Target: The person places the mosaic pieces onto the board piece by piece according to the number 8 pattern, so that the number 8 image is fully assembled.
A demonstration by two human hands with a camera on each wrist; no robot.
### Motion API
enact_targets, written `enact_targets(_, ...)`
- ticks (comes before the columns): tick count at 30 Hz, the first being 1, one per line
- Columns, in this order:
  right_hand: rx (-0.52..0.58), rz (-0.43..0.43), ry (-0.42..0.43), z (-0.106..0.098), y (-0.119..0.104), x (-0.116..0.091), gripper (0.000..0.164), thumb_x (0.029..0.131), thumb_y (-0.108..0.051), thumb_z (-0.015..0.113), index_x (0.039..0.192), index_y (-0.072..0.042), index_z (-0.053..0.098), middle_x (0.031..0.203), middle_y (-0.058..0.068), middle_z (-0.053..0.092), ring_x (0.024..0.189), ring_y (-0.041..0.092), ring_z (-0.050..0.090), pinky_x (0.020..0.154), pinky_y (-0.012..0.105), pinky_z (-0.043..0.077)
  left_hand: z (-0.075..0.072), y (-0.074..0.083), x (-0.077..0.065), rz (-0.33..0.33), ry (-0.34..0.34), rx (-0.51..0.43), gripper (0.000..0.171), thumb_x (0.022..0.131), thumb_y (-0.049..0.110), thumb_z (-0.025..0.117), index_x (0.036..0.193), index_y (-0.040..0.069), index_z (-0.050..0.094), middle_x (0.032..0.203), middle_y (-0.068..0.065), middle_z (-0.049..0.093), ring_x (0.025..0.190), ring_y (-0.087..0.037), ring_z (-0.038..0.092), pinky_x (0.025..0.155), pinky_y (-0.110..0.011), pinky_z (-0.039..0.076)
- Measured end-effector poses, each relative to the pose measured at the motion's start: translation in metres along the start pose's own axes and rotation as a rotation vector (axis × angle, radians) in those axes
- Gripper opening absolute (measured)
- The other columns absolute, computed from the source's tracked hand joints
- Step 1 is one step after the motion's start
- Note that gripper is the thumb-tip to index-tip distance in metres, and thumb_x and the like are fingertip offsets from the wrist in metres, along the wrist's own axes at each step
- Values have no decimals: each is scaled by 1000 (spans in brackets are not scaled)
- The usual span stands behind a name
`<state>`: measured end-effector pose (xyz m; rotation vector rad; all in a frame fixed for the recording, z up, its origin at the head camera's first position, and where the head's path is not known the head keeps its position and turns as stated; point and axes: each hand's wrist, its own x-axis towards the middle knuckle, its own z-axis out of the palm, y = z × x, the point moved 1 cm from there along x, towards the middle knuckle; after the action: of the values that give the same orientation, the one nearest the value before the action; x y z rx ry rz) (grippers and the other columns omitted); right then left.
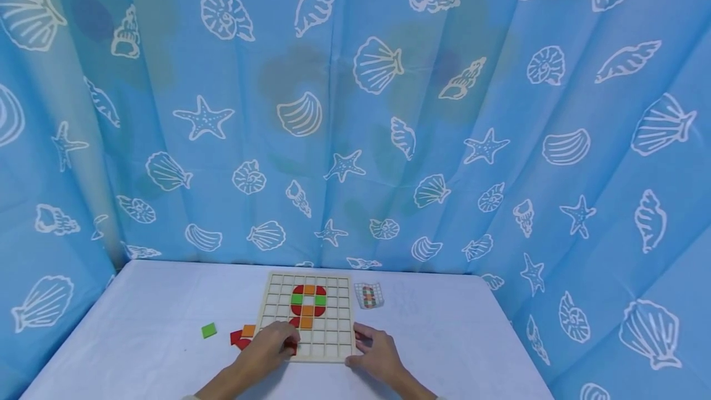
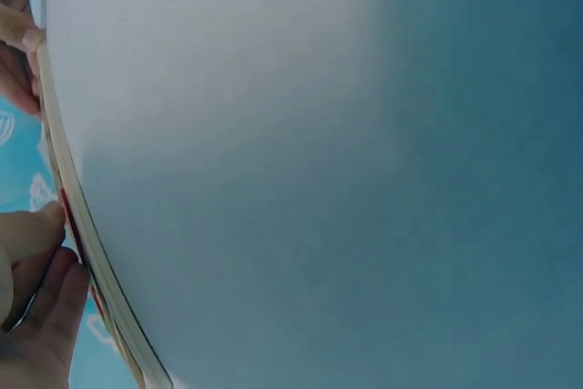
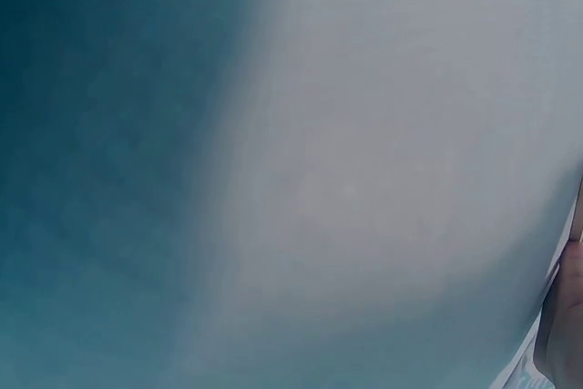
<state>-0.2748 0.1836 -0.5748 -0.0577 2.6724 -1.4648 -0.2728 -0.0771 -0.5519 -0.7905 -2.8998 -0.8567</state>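
A pale wooden grid board (image 1: 328, 341) lies on the white table, with red, orange and green tiles set in its cells. My left hand (image 1: 269, 347) is over the board's lower left, with thumb and fingers bent about a red tile (image 1: 292, 349) at the near rows. Most of that tile is hidden by the fingers. In the left wrist view, the fingertips of the left hand (image 2: 41, 302) meet a thin red edge on the board. At the board's lower right corner, my right hand (image 1: 378, 354) holds the side edge between thumb and fingers.
Left of the board lie a loose green square (image 1: 208, 330), an orange square (image 1: 248, 331) and red pieces (image 1: 236, 337), partly behind the left hand. A small pattern card (image 1: 369, 295) lies right of the board. A blue shell-print curtain (image 1: 344, 116) surrounds the table.
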Motion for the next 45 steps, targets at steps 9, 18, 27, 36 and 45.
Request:
enact_targets(9, 20, -11, 5, -3, 0, 3, 75, 61, -5, 91, 129, 2, 59, 113, 9, 67, 111, 27, 64, 85, 28, 53, -28, -24, -12, -78, 58, 27, 23, 81, 6, 77, 101, 13, 68, 102, 5, 63, 97, -15, 57, 84, -36, 53)
enact_targets(18, 20, -1, -5, 0, 3, 1, 76, 60, -6, 91, 129, 1, 60, 112, 8, 67, 109, 25, 64, 83, 26, 54, -59, -67, -45, -254, 120, 129, 25, 77, 3, 80, 97, 13, 69, 95, 1, 63, 96, -20, 58, 89, -45, 52)
enact_targets(27, -20, -10, 3, -1, 2, 1, 76, 60, -9, 92, 129, 0, 60, 113, 7, 67, 110, 25, 64, 85, 28, 53, -70, -96, -58, -351, 98, 168, 32, 77, 3, 80, 106, 9, 69, 104, -9, 62, 105, -33, 56, 92, -53, 49)
enact_targets(36, -3, -17, -5, -2, 0, -1, 76, 60, -6, 91, 129, 1, 59, 112, 7, 67, 108, 25, 65, 83, 25, 54, -68, -96, -47, -367, 55, 88, 32, 77, -2, 78, 106, 6, 68, 105, -9, 66, 108, -36, 59, 92, -54, 48)
enact_targets(45, 4, -22, -13, -2, -2, 0, 76, 61, -6, 91, 129, 2, 59, 111, 6, 67, 110, 25, 64, 84, 27, 54, -58, -80, -34, -236, 86, 34, 22, 79, 11, 79, 98, 14, 69, 98, 5, 63, 98, -19, 58, 92, -46, 50)
